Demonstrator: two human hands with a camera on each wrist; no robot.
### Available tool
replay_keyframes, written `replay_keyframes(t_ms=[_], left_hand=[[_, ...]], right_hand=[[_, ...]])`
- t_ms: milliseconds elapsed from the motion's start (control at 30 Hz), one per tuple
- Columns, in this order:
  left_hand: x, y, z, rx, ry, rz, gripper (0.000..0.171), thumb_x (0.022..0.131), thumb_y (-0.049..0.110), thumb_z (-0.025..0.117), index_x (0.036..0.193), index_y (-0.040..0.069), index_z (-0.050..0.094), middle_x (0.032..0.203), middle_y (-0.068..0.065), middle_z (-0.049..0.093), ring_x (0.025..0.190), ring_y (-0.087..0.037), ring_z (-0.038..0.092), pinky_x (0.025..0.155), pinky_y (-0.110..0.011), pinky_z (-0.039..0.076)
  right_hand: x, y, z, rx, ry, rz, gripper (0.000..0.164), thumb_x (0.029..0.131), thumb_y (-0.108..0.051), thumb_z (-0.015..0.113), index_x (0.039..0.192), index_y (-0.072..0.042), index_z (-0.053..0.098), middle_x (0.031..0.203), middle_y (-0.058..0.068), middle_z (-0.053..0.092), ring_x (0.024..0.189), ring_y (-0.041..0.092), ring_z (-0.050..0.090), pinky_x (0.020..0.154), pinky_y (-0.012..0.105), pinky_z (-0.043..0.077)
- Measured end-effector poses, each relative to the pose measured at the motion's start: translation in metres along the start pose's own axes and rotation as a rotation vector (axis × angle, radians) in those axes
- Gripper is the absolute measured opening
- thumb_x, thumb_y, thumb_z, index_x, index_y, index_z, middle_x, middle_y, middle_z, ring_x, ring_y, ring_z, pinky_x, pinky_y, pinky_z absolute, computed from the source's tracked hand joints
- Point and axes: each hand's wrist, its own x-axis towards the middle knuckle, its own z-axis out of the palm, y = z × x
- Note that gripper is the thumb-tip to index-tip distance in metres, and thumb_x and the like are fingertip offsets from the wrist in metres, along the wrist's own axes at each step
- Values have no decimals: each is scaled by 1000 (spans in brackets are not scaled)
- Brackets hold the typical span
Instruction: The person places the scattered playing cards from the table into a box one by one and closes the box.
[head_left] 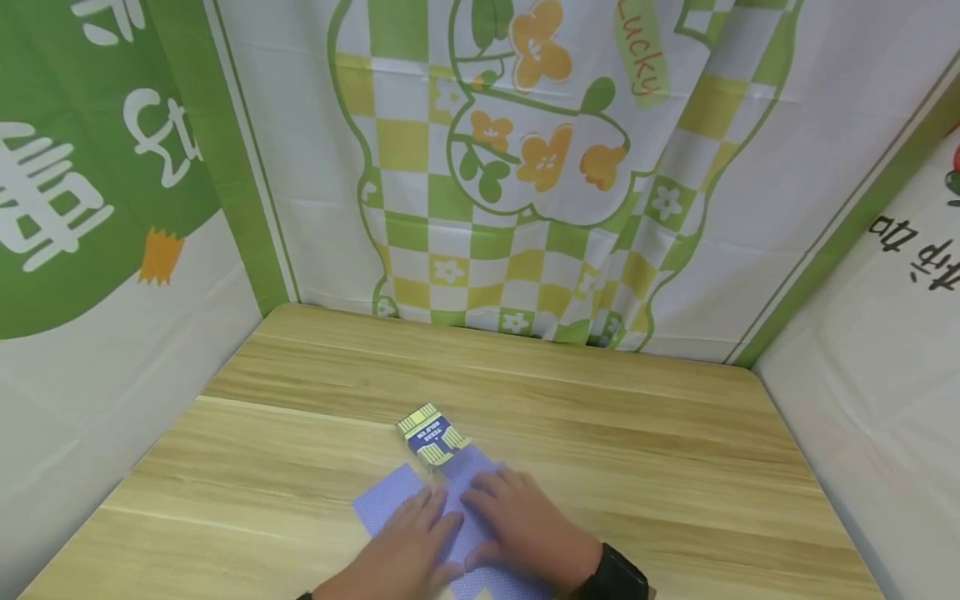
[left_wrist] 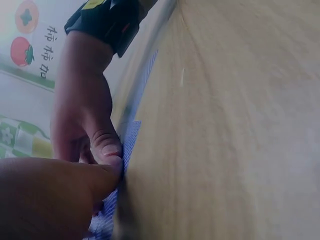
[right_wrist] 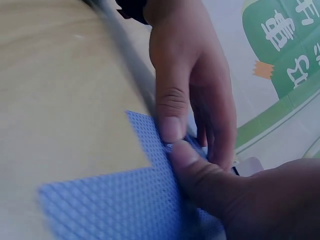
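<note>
Blue-patterned playing cards (head_left: 388, 500) lie spread and overlapping on the wooden table, backs up. My left hand (head_left: 405, 546) rests on the left part of them, fingers extended forward. On the right part, my right hand (head_left: 532, 533) presses down with fingers slightly bent. The two thumbs come together over the cards, as the left wrist view shows with the right hand (left_wrist: 82, 110) opposite. In the right wrist view, card edges (right_wrist: 115, 200) stick out beside the thumbs. Just beyond the fingers lies a card box (head_left: 432, 433) marked Texas Hold'em. My hands hide many of the cards.
The wooden table (head_left: 637, 442) extends to both sides and behind the box. Printed cloth (head_left: 315, 242) hangs at the back, left and right of it. A black watch (head_left: 617, 575) is on my right wrist.
</note>
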Motion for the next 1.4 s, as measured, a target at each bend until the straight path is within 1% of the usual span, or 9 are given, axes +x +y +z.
replay_keyframes(t_ms=[133, 233, 333, 567, 767, 900, 1133, 1267, 1400], left_hand=[[3, 1, -2, 0, 53, 22, 57, 97, 65, 49, 112, 12, 63, 139, -16, 57, 130, -42, 53, 103, -55, 48], [5, 2, -4, -66, 65, 7, 50, 93, 66, 54, 98, 16, 59, 138, -16, 57, 130, -37, 54, 105, -52, 47], [7, 3, -5, -136, 71, -30, 45, 89, 62, 64, 94, 17, 58, 136, -15, 58, 129, -34, 54, 107, -51, 45], [14, 2, -8, -215, 74, -98, 53, 75, 57, 80, 100, 15, 59, 115, -1, 53, 107, -22, 52, 92, -45, 48], [17, 1, -12, -259, 43, -121, 55, 71, 55, 83, 102, 15, 61, 115, 3, 51, 106, -20, 48, 91, -45, 46], [17, 1, -13, -255, 44, -120, 52, 72, 53, 83, 101, 16, 61, 114, 3, 51, 106, -19, 48, 91, -45, 46], [19, 0, -14, -270, 46, -118, 51, 70, 49, 86, 99, 16, 60, 105, 7, 46, 98, -16, 44, 85, -38, 43], [22, 0, -16, -302, 15, -150, 57, 65, 48, 89, 102, 14, 61, 102, 5, 43, 97, -16, 41, 83, -37, 41], [25, 0, -17, -303, -24, -190, 66, 62, 50, 90, 108, 12, 61, 103, 2, 43, 96, -17, 39, 85, -39, 39]], right_hand=[[9, 5, -2, -2, -22, -29, 85, 72, -81, 62, 134, -23, 61, 117, -9, 56, 104, 11, 51, 84, 30, 42], [15, 6, -5, 19, -47, -42, 88, 65, -80, 67, 134, -25, 60, 110, -11, 53, 97, 9, 47, 79, 26, 39], [19, 6, -7, 45, -56, -49, 88, 61, -79, 71, 130, -26, 60, 106, -11, 52, 94, 8, 45, 78, 25, 37], [26, 6, -8, 50, -96, -52, 93, 54, -78, 74, 128, -23, 60, 99, -9, 50, 88, 7, 40, 76, 21, 33], [33, 2, -15, 84, -187, -3, 99, 51, -76, 78, 132, -21, 59, 100, -8, 51, 90, 8, 39, 80, 23, 35], [35, 0, -18, 128, -227, 41, 98, 53, -72, 81, 134, -21, 58, 101, -8, 53, 90, 8, 39, 79, 22, 34], [34, 0, -16, 183, -236, 87, 93, 56, -67, 85, 133, -22, 58, 105, -8, 49, 91, 8, 38, 76, 20, 35], [34, -2, -18, 199, -228, 97, 89, 56, -62, 88, 131, -24, 59, 107, -7, 48, 91, 9, 38, 75, 20, 35], [33, -4, -19, 158, -211, 77, 88, 56, -63, 87, 130, -24, 60, 106, -8, 50, 90, 8, 40, 75, 20, 36]])
